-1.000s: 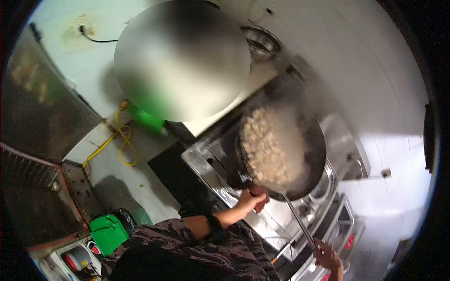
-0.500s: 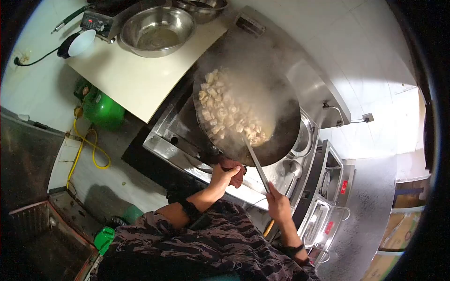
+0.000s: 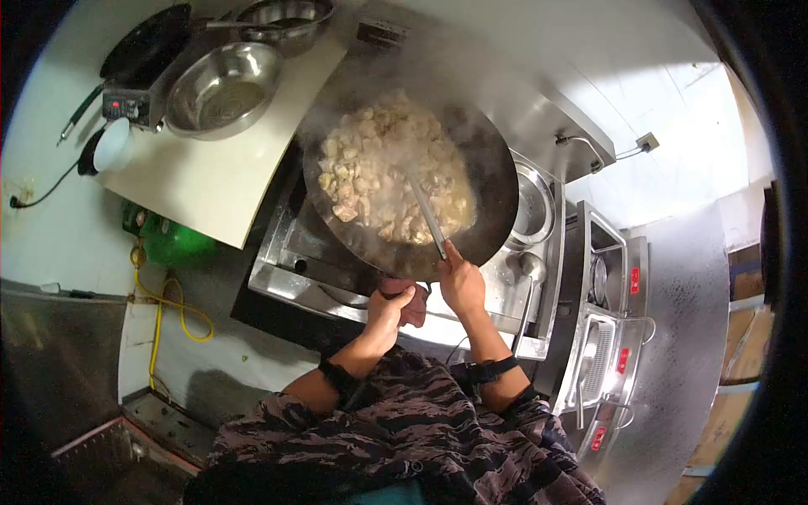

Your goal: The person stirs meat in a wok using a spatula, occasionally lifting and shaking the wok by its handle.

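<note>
Steam rises from a large dark wok (image 3: 497, 210) on the stove, with many pale chunks of meat (image 3: 362, 143) and some cloudy liquid in it. At the wok's near edge, my left hand (image 3: 387, 318) is closed around a dark red cloth (image 3: 412, 308); the wok handle under it is hidden. My right hand (image 3: 461, 282) grips a long metal wok spatula (image 3: 429, 219) by its handle. Its shaft slants into the middle of the meat, and steam and food hide its working end.
Right of the wok lie a metal ladle (image 3: 530, 268) and a round metal pot (image 3: 530, 202). Steel bowls (image 3: 223, 93) stand on the pale counter (image 3: 202, 185) at left. A green gas cylinder (image 3: 172, 240) with a yellow hose (image 3: 181, 316) sits below. Wire baskets (image 3: 598, 358) are at right.
My right hand has moved forward and left, pushing the spatula deeper into the meat, which has shifted in the wok. My left hand keeps its hold. The camera view has turned slightly.
</note>
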`<state>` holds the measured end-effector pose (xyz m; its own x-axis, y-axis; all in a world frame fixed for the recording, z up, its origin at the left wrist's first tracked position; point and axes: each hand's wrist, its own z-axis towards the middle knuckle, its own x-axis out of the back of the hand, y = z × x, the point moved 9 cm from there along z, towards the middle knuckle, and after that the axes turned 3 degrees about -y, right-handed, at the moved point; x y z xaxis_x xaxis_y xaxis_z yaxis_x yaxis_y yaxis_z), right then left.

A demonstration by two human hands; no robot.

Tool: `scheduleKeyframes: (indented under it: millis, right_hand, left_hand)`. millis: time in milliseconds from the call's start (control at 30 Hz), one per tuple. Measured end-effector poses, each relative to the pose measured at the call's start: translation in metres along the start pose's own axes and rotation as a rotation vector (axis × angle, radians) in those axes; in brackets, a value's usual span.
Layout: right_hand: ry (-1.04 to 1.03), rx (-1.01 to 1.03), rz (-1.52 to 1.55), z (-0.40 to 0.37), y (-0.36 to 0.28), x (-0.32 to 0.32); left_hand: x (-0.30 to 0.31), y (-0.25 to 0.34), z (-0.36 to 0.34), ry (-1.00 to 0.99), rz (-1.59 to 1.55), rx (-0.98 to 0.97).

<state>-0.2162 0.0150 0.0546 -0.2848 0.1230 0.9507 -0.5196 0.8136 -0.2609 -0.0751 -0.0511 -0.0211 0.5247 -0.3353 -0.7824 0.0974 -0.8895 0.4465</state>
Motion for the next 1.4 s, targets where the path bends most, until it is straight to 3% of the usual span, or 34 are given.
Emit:
scheduleKeyframes:
  millis: [33,100,167,233,300,367,433,467,600,700,767,867,1000,1400]
  right_hand:
    - [0.006,-0.004,0.014,0.0,0.007,-0.002]
    - [0.082,0.199,0.483,0.0,0.016,0.007]
    - [-0.037,-0.015,0.937,-0.016,0.02,0.028]
    - [0.121,0.186,1.157,-0.023,0.012,0.064]
    - [0.429,0.461,0.942,-0.026,0.004,0.101]
    - [0.465,0.458,0.867,-0.015,-0.003,0.117]
    - [0.476,0.386,1.074,-0.003,0.013,0.113]
    - [0.682,0.597,0.967,0.0,0.012,0.131]
    - [0.65,0.492,1.83,0.055,0.085,0.102]
    - [0.597,0.472,2.057,0.078,0.123,0.066]
    - [0.63,0.383,2.079,0.077,0.108,0.06]
    - [0.65,0.438,1.937,0.048,0.078,0.069]
    - [0.516,0.534,1.857,0.008,0.052,0.093]
    - [0.69,0.543,1.401,-0.071,0.086,0.172]
  left_hand:
    - [0.003,-0.002,0.001,-0.002,0.015,0.0]
    - [0.014,-0.011,0.007,0.028,0.03,0.007]
    - [0.024,-0.018,0.013,0.036,0.04,0.0]
    - [0.029,-0.019,0.016,0.079,0.098,-0.033]
    - [0.036,-0.023,0.019,0.076,0.117,-0.019]
    - [0.031,-0.018,0.02,0.058,0.161,0.001]
    - [0.034,-0.024,0.01,0.069,0.185,0.06]
    - [0.034,-0.025,0.011,0.061,0.16,0.042]
    - [0.042,-0.025,0.009,0.106,0.24,0.053]
    - [0.026,-0.018,0.002,0.091,0.171,0.081]
    - [0.027,-0.015,0.015,0.082,0.154,0.014]
    - [0.01,-0.008,0.007,0.007,0.17,0.067]
    - [0.007,-0.004,0.005,0.084,0.182,0.041]
    - [0.019,-0.012,0.009,0.017,0.132,0.095]
